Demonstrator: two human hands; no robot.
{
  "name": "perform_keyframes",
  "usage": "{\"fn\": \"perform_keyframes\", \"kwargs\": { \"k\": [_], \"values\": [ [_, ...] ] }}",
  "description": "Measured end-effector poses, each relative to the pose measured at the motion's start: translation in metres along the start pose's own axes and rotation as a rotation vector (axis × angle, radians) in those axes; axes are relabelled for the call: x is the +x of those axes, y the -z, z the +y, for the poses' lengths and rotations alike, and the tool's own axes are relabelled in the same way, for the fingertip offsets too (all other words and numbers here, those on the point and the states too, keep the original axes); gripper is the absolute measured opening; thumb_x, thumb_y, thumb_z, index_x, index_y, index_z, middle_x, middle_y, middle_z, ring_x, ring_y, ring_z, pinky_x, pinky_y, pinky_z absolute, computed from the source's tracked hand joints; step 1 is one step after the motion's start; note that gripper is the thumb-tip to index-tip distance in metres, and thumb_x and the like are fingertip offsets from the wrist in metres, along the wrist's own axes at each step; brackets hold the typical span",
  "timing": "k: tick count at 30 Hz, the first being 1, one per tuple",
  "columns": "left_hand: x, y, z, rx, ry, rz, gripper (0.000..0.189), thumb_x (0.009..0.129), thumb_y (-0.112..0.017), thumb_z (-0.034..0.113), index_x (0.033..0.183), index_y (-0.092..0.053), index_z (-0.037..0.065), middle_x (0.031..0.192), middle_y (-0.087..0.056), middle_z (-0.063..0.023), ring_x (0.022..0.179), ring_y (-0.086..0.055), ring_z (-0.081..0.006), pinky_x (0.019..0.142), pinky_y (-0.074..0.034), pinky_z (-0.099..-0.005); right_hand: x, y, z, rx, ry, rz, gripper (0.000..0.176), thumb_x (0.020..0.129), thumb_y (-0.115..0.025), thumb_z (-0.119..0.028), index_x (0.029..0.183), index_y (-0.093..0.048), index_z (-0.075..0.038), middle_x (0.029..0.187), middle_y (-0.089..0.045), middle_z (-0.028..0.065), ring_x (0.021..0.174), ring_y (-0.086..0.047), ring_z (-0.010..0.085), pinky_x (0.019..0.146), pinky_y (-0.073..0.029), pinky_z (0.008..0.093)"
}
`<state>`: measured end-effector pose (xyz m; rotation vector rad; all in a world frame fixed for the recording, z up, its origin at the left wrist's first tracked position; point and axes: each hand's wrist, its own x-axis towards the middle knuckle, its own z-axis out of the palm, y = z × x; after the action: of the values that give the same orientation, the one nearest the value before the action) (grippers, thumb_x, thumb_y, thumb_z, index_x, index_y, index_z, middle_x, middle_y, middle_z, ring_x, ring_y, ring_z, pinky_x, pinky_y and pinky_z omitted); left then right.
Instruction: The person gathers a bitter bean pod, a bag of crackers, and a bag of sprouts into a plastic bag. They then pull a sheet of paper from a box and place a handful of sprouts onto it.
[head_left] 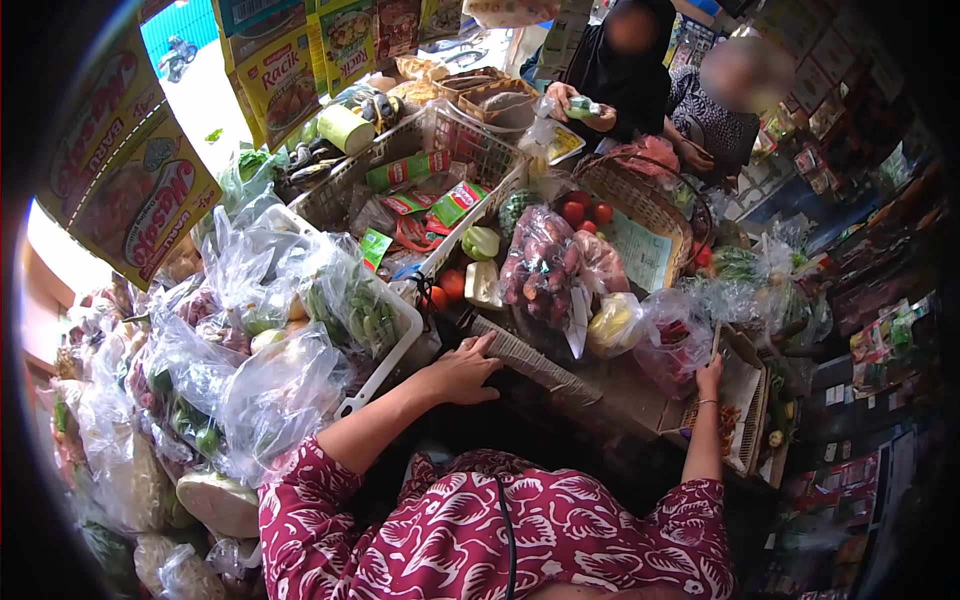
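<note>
My left hand (462, 372) lies with its fingers apart on the near edge of a cardboard box (540, 366). Tomatoes (451, 285) and a pale cut vegetable (484, 285) are just beyond it. On the right, my right hand (709, 380) is closed at the left rim of a shallow woven basket (752, 400); small orange-red pieces (729, 425) lie inside. A clear bag of dark red produce (672, 345) touches the basket area beside that hand. Next to it is a bag with yellow contents (614, 326). Purple-red, round produce fills another clear bag (540, 262).
Bagged vegetables (290, 390) pile up on the left around a white tray (385, 370). A plastic crate (400, 150) holds seasoning packets. Packet strips (125, 160) hang at upper left. Across the stall, a person's hands (583, 108) hold a bagged green item; another person stands beside them.
</note>
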<state>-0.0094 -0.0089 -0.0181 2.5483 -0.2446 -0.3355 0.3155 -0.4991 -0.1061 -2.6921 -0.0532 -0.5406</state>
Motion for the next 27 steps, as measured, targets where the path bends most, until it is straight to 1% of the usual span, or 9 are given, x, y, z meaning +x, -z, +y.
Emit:
{"fn": "perform_keyframes", "kwargs": {
  "k": [8, 10, 14, 16, 18, 22, 24, 26, 27],
  "values": [
    [0.000, -0.002, -0.001, -0.003, 0.006, -0.001, 0.053, 0.075, -0.059, 0.036, 0.117, -0.048, 0.006, 0.136, -0.016, -0.0272, 0.121, -0.027, -0.0425, 0.098, -0.031, -0.0448, -0.001, 0.004, -0.005, 0.016, -0.013, -0.005, 0.042, 0.072, -0.054, -0.012, 0.111, -0.045, 0.000, 0.102, -0.050, 0.0286, 0.098, -0.046, 0.0433, 0.084, -0.038, 0.0432],
    [0.002, -0.006, -0.004, 0.014, -0.009, 0.026, 0.053, 0.073, -0.059, 0.036, 0.116, -0.049, 0.005, 0.137, -0.017, -0.0252, 0.121, -0.029, -0.0405, 0.092, -0.037, -0.0472, 0.000, 0.004, -0.004, 0.011, -0.005, -0.027, 0.042, 0.072, -0.054, -0.012, 0.111, -0.045, 0.000, 0.102, -0.051, 0.0284, 0.098, -0.046, 0.0433, 0.084, -0.038, 0.0432],
    [0.000, -0.002, -0.001, 0.009, -0.007, 0.018, 0.053, 0.073, -0.059, 0.036, 0.115, -0.049, 0.005, 0.137, -0.017, -0.0254, 0.121, -0.029, -0.0407, 0.092, -0.037, -0.0471, 0.001, -0.004, 0.004, 0.018, 0.003, 0.044, 0.042, 0.072, -0.056, -0.015, 0.110, -0.045, 0.000, 0.102, -0.051, 0.0277, 0.097, -0.047, 0.0430, 0.083, -0.038, 0.0431],
    [0.000, 0.001, 0.001, -0.014, 0.014, -0.020, 0.054, 0.075, -0.059, 0.036, 0.118, -0.047, 0.006, 0.137, -0.016, -0.0267, 0.122, -0.025, -0.0424, 0.099, -0.029, -0.0446, 0.002, -0.004, 0.006, 0.015, 0.026, 0.056, 0.042, 0.072, -0.057, -0.016, 0.110, -0.045, 0.000, 0.102, -0.051, 0.0274, 0.097, -0.047, 0.0428, 0.083, -0.039, 0.0430],
    [0.001, -0.001, -0.001, -0.007, 0.006, -0.010, 0.053, 0.075, -0.059, 0.036, 0.118, -0.048, 0.006, 0.137, -0.015, -0.0266, 0.122, -0.025, -0.0425, 0.099, -0.029, -0.0446, 0.003, 0.002, 0.002, -0.008, -0.070, -0.094, 0.051, 0.073, -0.056, -0.017, 0.118, -0.041, 0.001, 0.113, -0.047, 0.0259, 0.106, -0.043, 0.0398, 0.091, -0.036, 0.0412],
    [0.000, 0.000, -0.001, -0.009, 0.007, 0.013, 0.053, 0.075, -0.059, 0.036, 0.117, -0.048, 0.007, 0.138, -0.013, -0.0262, 0.123, -0.023, -0.0425, 0.100, -0.028, -0.0454, 0.004, -0.004, 0.007, 0.003, -0.031, -0.066, 0.050, 0.072, -0.056, -0.016, 0.117, -0.041, 0.001, 0.112, -0.047, 0.0260, 0.105, -0.044, 0.0402, 0.090, -0.036, 0.0415],
    [0.000, 0.000, 0.000, 0.001, 0.012, 0.027, 0.052, 0.075, -0.059, 0.036, 0.117, -0.048, 0.007, 0.138, -0.012, -0.0259, 0.124, -0.022, -0.0428, 0.100, -0.027, -0.0462, 0.003, -0.005, 0.007, 0.027, 0.030, 0.035, 0.044, 0.072, -0.059, -0.018, 0.110, -0.045, 0.001, 0.102, -0.052, 0.0269, 0.097, -0.047, 0.0426, 0.082, -0.039, 0.0428],
    [0.001, -0.001, -0.001, 0.010, 0.016, 0.040, 0.052, 0.075, -0.059, 0.036, 0.117, -0.048, 0.008, 0.138, -0.011, -0.0256, 0.124, -0.021, -0.0430, 0.100, -0.027, -0.0470, 0.004, -0.001, 0.004, 0.009, -0.017, -0.025, 0.047, 0.072, -0.057, -0.016, 0.113, -0.043, 0.001, 0.106, -0.050, 0.0271, 0.100, -0.046, 0.0419, 0.086, -0.038, 0.0427],
    [0.002, -0.003, -0.003, 0.009, 0.017, 0.058, 0.054, 0.074, -0.059, 0.037, 0.118, -0.048, 0.008, 0.139, -0.009, -0.0243, 0.125, -0.020, -0.0424, 0.097, -0.029, -0.0507, 0.004, 0.002, 0.001, -0.009, -0.066, -0.085, 0.049, 0.072, -0.055, -0.014, 0.116, -0.042, 0.001, 0.110, -0.048, 0.0272, 0.104, -0.045, 0.0411, 0.089, -0.037, 0.0426]
  ]
}}
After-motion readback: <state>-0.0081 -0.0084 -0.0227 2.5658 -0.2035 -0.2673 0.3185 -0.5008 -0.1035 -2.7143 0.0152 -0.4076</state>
